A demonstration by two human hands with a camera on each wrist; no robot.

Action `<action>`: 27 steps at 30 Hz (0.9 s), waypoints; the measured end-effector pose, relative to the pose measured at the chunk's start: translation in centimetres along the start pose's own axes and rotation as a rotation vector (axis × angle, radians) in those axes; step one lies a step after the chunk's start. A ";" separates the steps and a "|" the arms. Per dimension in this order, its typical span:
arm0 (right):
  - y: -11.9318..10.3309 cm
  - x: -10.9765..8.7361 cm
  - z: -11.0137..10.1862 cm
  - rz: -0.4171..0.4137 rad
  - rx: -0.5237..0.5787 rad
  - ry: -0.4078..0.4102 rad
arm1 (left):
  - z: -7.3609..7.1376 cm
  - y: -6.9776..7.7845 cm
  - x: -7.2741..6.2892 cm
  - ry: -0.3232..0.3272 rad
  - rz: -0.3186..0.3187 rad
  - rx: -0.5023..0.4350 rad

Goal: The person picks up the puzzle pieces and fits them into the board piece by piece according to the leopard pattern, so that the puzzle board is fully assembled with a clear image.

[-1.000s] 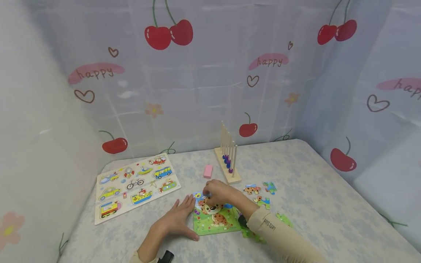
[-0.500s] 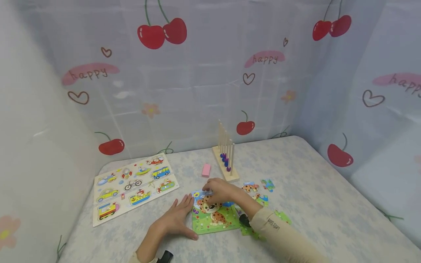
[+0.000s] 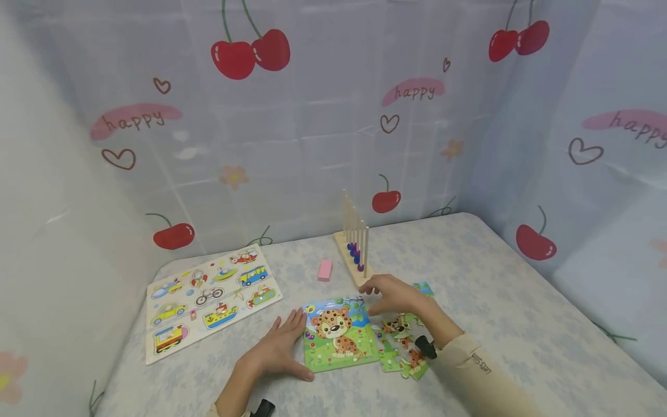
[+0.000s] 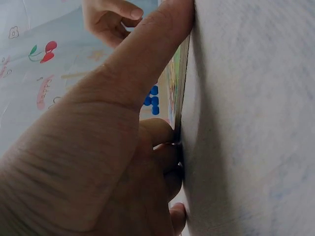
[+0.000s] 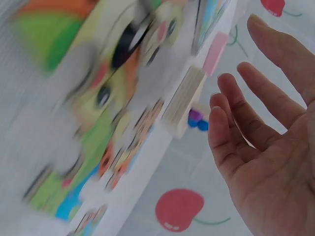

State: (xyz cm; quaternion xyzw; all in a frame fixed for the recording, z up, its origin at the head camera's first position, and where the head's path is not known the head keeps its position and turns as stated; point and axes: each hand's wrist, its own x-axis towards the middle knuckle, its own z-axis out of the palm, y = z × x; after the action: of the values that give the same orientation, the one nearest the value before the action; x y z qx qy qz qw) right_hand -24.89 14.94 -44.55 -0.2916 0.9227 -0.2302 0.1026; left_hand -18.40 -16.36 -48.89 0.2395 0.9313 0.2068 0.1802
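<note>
The square leopard-cub picture board [image 3: 341, 341] lies flat on the table, a leopard cub on green grass. My left hand [image 3: 276, 350] rests at its left side, fingertips by the upper corner and thumb by the lower one. In the left wrist view the thumb [image 4: 147, 46] lies along the board's edge. Above the board's right edge is my right hand [image 3: 393, 295], fingers loosely bent and nothing in them. The right wrist view shows that hand [image 5: 268, 142] raised over the table, apart from the loose jigsaw pieces [image 5: 118, 162]. Partly joined pieces [image 3: 391, 362] lie right of the board.
A white peg puzzle [image 3: 213, 301] with vehicle pictures lies at the left. Behind the board sit a pink block [image 3: 325, 270] and a wooden rod stand [image 3: 346, 255] with blue and purple beads. A printed curtain [image 3: 292, 139] encloses the table.
My right hand has moved from over the top of the picture board to the right, uncovering the leopard's head. The left hand stays at the board's side. The head view has shifted slightly.
</note>
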 end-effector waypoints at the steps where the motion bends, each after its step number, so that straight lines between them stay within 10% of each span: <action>1: 0.4 -0.3 -0.3 0.012 0.002 0.007 | 0.0 0.0 0.0 0.001 0.001 0.001; 16: 6.0 -2.1 -1.7 0.212 -0.026 0.046 | -0.1 0.3 0.1 0.001 -0.013 -0.014; 27: 7.7 -2.1 -1.8 0.192 -0.039 0.021 | 0.0 0.1 0.2 -0.007 -0.023 -0.009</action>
State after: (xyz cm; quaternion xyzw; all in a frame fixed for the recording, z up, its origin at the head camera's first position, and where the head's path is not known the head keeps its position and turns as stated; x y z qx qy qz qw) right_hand -27.59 22.41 -46.61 -0.2016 0.9517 -0.2043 0.1088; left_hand -18.55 -16.15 -48.93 0.2288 0.9324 0.2082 0.1871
